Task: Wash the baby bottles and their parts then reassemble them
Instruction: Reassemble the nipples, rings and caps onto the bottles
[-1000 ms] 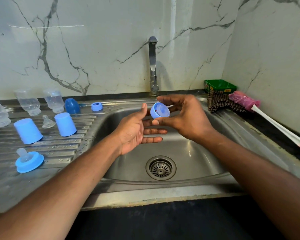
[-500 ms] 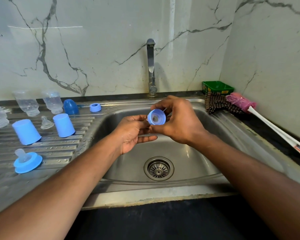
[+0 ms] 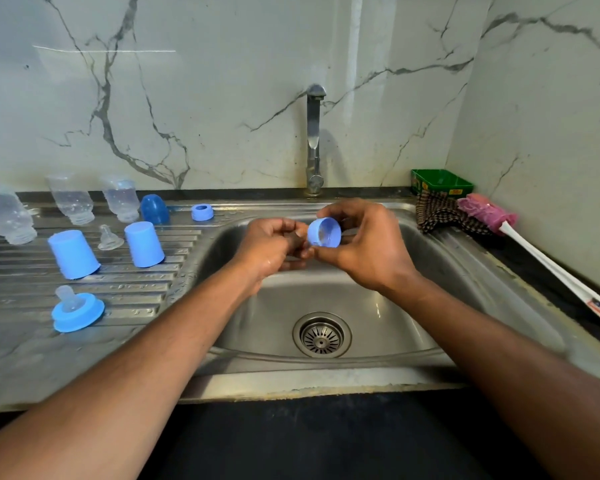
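Note:
Over the sink basin (image 3: 413,306) my right hand (image 3: 368,251) grips a light blue screw ring (image 3: 324,232), its open side turned towards me. My left hand (image 3: 269,247) is curled, thumb and fingertips pinching at the ring's left edge; what lies between them is hidden. On the drainboard (image 3: 21,282) at the left stand three clear bottles (image 3: 71,200) upside down, two light blue caps (image 3: 72,254), a dark blue dome cap (image 3: 154,209), a small blue ring (image 3: 202,212), a loose clear nipple (image 3: 109,238) and a blue ring with a nipple fitted (image 3: 77,311).
The tap (image 3: 314,140) stands behind the sink and no water runs. The drain (image 3: 321,336) sits in the basin floor. At the right lie a green box (image 3: 440,181), a checked cloth (image 3: 440,213) and a pink bottle brush (image 3: 487,213) with a long white handle.
My left hand went from open, palm up, to curled against the ring. The right hand turned the ring so its opening faces me more.

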